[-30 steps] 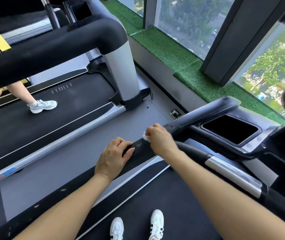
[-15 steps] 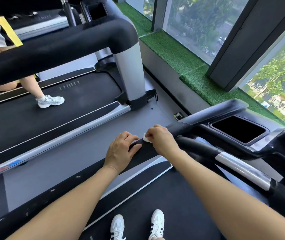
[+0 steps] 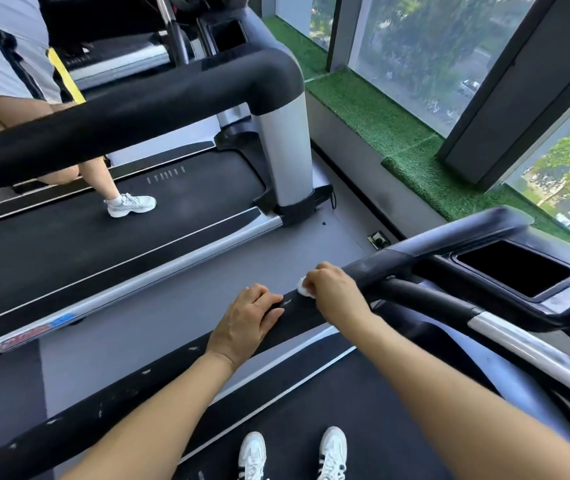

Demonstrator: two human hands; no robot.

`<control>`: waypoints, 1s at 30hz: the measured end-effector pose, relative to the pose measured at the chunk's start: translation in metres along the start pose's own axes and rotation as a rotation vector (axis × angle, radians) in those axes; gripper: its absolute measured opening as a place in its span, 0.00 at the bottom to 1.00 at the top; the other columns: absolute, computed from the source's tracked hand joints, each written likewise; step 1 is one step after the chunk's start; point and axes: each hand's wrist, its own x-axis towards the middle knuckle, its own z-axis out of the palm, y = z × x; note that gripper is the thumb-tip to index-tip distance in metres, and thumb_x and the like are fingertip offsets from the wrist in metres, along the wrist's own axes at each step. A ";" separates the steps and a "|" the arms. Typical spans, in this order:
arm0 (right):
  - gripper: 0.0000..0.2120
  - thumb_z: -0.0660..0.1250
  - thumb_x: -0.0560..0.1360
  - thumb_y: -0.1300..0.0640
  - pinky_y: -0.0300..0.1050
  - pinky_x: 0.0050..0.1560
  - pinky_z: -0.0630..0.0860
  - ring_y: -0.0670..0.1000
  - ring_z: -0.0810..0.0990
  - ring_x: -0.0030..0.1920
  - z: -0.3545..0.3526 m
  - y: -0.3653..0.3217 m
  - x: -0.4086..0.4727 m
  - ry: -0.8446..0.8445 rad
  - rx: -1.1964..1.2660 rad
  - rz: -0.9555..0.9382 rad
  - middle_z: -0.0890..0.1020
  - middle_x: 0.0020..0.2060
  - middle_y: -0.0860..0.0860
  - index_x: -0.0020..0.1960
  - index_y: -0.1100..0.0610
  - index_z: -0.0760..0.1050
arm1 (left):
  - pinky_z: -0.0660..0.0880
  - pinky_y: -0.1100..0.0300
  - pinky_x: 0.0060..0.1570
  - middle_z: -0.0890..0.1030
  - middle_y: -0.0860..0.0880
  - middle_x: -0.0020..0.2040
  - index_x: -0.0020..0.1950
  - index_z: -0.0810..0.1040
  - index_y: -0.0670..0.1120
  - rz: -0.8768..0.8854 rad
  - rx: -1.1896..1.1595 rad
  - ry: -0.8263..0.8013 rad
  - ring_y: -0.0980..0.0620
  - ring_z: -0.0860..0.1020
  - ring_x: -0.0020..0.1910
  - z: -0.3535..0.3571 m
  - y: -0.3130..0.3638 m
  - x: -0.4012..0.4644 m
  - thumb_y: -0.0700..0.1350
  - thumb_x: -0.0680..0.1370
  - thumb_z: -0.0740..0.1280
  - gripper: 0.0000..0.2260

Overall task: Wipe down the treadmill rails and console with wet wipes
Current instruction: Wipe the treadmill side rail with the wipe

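Right hand (image 3: pixel 333 289): fingers curled around a small crumpled white wet wipe (image 3: pixel 305 289), which it presses onto the top of the black left rail (image 3: pixel 158 382) of the near treadmill. Only a little of the wipe shows, peeking out at the finger side of the fist; the rest is hidden under the hand. Left hand (image 3: pixel 247 322): laid palm-down on the same rail just behind the right hand, fingers together and bent loosely over the rail's far edge, thumb lying along the top — it holds nothing, only rests on the rail. The two hands are near each other but apart, with a short stretch of bare rail between them.

The rail runs from the lower left corner up to the right, its surface flecked with pale scuff marks, and meets the console (image 3: pixel 515 268) at upper right, where a dark rectangular recess sits in a grey surround. A second black bar with a silver section (image 3: pixel 526 351) slopes down from the console on the right. Two white shoes with dark stripes (image 3: pixel 292 453) stand on the dark belt at the bottom edge.

Beyond the grey floor strip stands a neighbouring treadmill (image 3: pixel 131 251) with a thick black handrail and a silver upright; another person's leg and a white trainer (image 3: pixel 131 204) are on its belt. Green artificial turf (image 3: pixel 377 112) lines the sill under the windows.
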 end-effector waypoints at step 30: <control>0.06 0.58 0.77 0.66 0.44 0.45 0.65 0.58 0.71 0.51 0.019 -0.018 -0.014 0.043 -0.021 -0.048 0.70 0.47 0.56 0.48 0.62 0.73 | 0.75 0.58 0.43 0.74 0.49 0.45 0.56 0.79 0.44 0.073 0.081 0.065 0.51 0.73 0.43 0.004 -0.001 -0.002 0.53 0.80 0.55 0.19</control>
